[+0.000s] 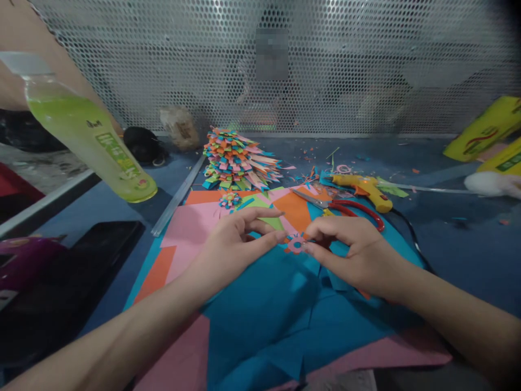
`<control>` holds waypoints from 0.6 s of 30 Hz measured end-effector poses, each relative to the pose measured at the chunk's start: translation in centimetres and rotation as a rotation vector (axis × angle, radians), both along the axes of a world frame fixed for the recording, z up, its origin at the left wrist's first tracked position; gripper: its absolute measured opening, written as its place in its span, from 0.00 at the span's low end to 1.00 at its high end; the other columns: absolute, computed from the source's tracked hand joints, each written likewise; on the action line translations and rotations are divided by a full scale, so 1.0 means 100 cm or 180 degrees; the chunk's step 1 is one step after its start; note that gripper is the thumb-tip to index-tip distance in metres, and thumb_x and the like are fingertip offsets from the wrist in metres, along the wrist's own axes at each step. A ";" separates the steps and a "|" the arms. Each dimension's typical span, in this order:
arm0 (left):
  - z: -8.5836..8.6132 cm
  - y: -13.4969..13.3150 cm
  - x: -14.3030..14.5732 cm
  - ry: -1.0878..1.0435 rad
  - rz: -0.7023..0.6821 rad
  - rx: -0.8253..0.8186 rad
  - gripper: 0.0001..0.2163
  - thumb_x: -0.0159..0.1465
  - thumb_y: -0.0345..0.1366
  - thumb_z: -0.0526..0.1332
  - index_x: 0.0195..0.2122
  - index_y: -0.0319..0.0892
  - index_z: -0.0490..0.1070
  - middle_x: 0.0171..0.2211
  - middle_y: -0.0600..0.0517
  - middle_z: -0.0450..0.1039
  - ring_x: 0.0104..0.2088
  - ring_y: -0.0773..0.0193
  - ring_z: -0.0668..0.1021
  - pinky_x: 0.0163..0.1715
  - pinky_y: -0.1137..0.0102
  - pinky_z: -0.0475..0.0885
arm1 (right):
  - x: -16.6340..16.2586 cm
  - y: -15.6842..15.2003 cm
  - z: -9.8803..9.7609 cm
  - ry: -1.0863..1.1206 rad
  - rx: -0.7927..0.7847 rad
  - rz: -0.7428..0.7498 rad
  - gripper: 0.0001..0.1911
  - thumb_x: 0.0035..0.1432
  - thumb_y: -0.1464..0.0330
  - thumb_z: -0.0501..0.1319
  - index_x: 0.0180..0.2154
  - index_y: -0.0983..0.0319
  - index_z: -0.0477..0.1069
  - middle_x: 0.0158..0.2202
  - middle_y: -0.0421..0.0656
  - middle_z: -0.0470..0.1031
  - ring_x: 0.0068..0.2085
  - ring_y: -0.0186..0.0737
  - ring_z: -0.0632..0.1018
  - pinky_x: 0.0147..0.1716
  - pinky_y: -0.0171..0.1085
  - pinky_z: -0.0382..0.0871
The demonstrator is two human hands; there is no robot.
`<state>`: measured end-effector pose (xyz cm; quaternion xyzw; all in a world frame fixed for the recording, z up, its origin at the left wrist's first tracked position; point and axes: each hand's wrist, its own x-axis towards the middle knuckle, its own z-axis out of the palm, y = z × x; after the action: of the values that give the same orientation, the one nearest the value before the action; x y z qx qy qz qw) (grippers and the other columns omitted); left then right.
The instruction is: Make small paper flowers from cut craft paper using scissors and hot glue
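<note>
A small pink paper ring [296, 244] with fringed orange and blue edges is held between my two hands above blue paper [264, 304]. My left hand [254, 233] pinches its left edge between thumb and a finger, with the index finger stretched out above. On the other side, my right hand [345, 244] grips the ring between thumb and bent fingers. Just beyond my left hand lies a small fringed paper flower [230, 200]. Red-handled scissors [325, 204] rest behind my right hand, their blades pointing left.
A cone of layered fringed paper [238, 163] stands at the back. Right of it lie paper scraps and a yellow glue gun [362, 187] with a black cord. A clear ruler [179, 198], a green drink bottle [89, 130] and a black phone [93, 271] are on the left.
</note>
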<state>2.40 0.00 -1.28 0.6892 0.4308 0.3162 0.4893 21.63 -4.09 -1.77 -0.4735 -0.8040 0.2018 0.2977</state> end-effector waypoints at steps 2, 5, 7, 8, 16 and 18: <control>0.000 0.000 0.000 0.0033 0.0012 0.0012 0.15 0.54 0.38 0.63 0.42 0.40 0.70 0.26 0.53 0.75 0.29 0.66 0.76 0.26 0.73 0.66 | 0.000 0.000 0.000 -0.0031 0.0056 0.0010 0.06 0.56 0.70 0.54 0.27 0.61 0.64 0.23 0.39 0.68 0.25 0.31 0.68 0.26 0.31 0.61; 0.001 -0.001 0.001 0.0074 0.0029 -0.0018 0.16 0.54 0.39 0.63 0.42 0.40 0.70 0.25 0.53 0.75 0.28 0.66 0.76 0.26 0.73 0.66 | 0.000 0.000 -0.001 -0.0061 0.0149 0.0043 0.05 0.56 0.71 0.54 0.27 0.61 0.64 0.23 0.38 0.67 0.25 0.31 0.68 0.26 0.31 0.60; 0.001 -0.001 0.001 0.0089 0.0037 -0.0045 0.16 0.54 0.39 0.63 0.42 0.39 0.70 0.25 0.53 0.75 0.28 0.66 0.76 0.27 0.73 0.66 | 0.000 0.000 -0.001 -0.0092 0.0182 0.0069 0.05 0.55 0.71 0.54 0.27 0.61 0.64 0.23 0.38 0.67 0.25 0.31 0.68 0.26 0.31 0.60; 0.001 -0.002 0.002 0.0089 0.0031 -0.0060 0.16 0.53 0.39 0.63 0.42 0.39 0.70 0.25 0.53 0.75 0.28 0.65 0.76 0.27 0.73 0.67 | 0.000 0.000 -0.001 -0.0102 0.0191 0.0074 0.05 0.55 0.71 0.54 0.27 0.61 0.64 0.23 0.38 0.67 0.25 0.31 0.68 0.26 0.31 0.60; -0.001 0.000 0.000 -0.0075 -0.0038 -0.0208 0.17 0.53 0.38 0.64 0.43 0.39 0.70 0.27 0.51 0.76 0.29 0.65 0.77 0.30 0.71 0.69 | 0.000 0.000 -0.002 -0.0133 0.0220 0.0081 0.05 0.55 0.72 0.55 0.27 0.62 0.65 0.23 0.37 0.67 0.25 0.29 0.67 0.25 0.30 0.59; -0.002 0.000 0.000 -0.0164 -0.0056 -0.0341 0.17 0.53 0.38 0.64 0.43 0.39 0.70 0.27 0.51 0.77 0.30 0.64 0.78 0.30 0.71 0.70 | 0.000 0.000 -0.002 -0.0135 0.0226 0.0097 0.05 0.56 0.72 0.54 0.28 0.62 0.65 0.23 0.37 0.67 0.25 0.29 0.67 0.25 0.30 0.59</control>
<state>2.43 0.00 -1.46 0.6575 0.4282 0.3060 0.5392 21.65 -4.07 -1.99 -0.4545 -0.8239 0.1676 0.2941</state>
